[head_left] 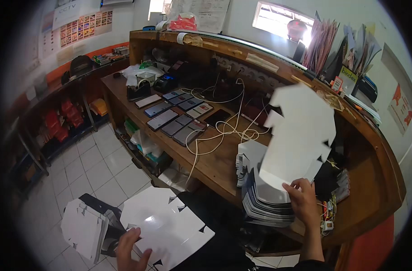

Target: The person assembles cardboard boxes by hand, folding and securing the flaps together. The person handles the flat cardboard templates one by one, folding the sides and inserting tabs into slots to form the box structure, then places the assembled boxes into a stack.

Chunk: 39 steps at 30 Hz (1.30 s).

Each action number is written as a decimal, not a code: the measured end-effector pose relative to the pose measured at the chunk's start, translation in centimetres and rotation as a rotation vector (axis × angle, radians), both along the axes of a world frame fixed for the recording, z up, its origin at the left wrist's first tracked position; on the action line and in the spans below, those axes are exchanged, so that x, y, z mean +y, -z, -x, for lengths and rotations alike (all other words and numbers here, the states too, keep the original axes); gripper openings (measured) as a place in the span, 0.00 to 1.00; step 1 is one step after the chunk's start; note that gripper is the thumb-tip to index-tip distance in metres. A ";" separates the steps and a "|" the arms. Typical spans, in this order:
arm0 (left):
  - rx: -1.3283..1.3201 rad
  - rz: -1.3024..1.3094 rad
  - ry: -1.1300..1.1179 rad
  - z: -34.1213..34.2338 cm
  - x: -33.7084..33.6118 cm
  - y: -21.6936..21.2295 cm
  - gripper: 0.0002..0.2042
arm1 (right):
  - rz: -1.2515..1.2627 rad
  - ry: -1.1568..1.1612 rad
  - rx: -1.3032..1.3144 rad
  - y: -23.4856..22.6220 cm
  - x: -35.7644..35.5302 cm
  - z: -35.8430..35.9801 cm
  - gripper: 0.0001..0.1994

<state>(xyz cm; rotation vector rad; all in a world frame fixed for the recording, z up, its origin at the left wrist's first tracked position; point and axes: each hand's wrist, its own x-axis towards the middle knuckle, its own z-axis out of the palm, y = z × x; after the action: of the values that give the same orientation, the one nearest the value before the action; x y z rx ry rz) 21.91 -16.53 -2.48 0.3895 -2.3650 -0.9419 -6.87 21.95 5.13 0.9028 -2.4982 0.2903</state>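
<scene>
Counting now: 2 hands in frame, the left hand [132, 249] at the lower left, the right hand [303, 198] at the lower right. 3 loose white die-cut sheets: 1 raised sheet [301, 135], 1 lap sheet [163, 226], 1 floor sheet [81, 223]. 1 stack of sheets [260, 198], centre right. Roughly 10 phones [176, 115], upper centre.
</scene>
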 end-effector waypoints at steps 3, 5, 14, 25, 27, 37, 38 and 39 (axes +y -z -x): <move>-0.063 -0.043 -0.106 0.5 -0.7 6.9 0.34 | 0.011 -0.047 -0.265 1.6 3.5 0.6 0.18; -0.079 -0.137 -0.193 0.5 -0.3 8.9 0.34 | -0.052 -0.092 -0.357 1.6 4.2 0.4 0.14; -0.106 -0.221 -0.545 -0.9 0.9 17.4 0.43 | -0.063 0.055 -0.388 3.4 3.2 -1.4 0.16; 0.325 -0.989 -0.559 -3.1 1.3 19.8 0.26 | -0.116 -0.153 -0.266 3.6 -1.8 -2.2 0.25; 0.341 -1.221 -0.423 -4.5 0.7 21.2 0.25 | -0.157 -0.143 -0.287 3.8 -2.2 -2.0 0.26; 0.264 -1.171 -0.348 -2.0 0.3 21.9 0.22 | -0.228 -0.098 -0.247 3.5 -5.4 -0.9 0.38; 0.264 -1.210 -0.336 -1.3 -0.1 21.5 0.22 | -0.250 -0.059 -0.259 3.4 -5.8 -1.1 0.38; 0.265 -1.251 -0.318 -0.2 -1.0 20.8 0.22 | -0.227 -0.039 -0.269 3.6 -6.1 -1.0 0.38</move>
<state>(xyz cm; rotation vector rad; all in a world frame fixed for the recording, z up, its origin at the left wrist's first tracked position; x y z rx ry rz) 22.13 -17.50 -23.28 0.9689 -1.1625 -2.0387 -5.87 15.86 1.54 1.0639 -2.8069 0.1497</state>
